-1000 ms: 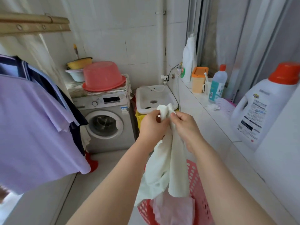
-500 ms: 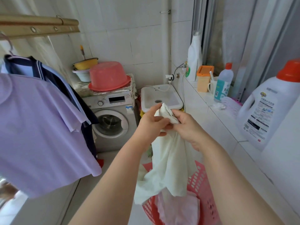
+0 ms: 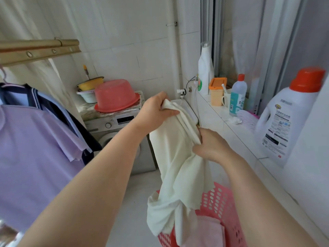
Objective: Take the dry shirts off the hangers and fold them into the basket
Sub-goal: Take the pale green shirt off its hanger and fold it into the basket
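Gripping the cream shirt (image 3: 178,157) up top with curled left hand (image 3: 156,111), clutching its bunched edge lower down with closed right hand (image 3: 211,147), dangling the hem over the pink basket (image 3: 219,198) at its left rim

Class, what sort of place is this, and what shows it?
Probably a home laundry area: a grey front-loading washing machine, a white detergent jug with an orange cap, and a lilac shirt hanging under a brass-coloured rail.

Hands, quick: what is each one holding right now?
Left hand: closed, gripping the white shirt at its top edge.
Right hand: closed, gripping the same shirt lower down.
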Demonstrator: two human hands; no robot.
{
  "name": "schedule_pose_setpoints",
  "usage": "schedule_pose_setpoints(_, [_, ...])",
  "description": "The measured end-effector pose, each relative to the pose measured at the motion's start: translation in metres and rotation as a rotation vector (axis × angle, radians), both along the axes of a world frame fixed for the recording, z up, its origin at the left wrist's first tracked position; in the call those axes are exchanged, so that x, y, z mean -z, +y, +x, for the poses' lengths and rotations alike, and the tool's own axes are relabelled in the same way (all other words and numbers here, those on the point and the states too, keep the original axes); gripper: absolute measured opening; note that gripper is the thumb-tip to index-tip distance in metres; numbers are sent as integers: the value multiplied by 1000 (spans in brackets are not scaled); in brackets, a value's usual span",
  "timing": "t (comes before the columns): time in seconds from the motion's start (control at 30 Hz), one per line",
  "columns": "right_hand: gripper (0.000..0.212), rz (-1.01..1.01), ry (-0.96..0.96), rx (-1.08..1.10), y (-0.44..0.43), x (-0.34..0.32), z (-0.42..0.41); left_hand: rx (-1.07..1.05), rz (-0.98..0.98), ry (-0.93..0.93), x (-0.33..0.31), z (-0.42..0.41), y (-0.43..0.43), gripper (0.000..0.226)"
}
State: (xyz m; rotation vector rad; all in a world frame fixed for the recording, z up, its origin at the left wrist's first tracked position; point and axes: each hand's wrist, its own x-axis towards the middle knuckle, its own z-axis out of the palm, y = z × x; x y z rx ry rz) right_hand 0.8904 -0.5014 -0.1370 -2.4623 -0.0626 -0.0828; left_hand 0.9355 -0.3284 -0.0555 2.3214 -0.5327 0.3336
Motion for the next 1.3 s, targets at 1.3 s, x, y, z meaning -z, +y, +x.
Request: schedule_pose_setpoints(1.3, [24,-342,-119,377,-59,19,21,-156,76,115,-17,33,22,30])
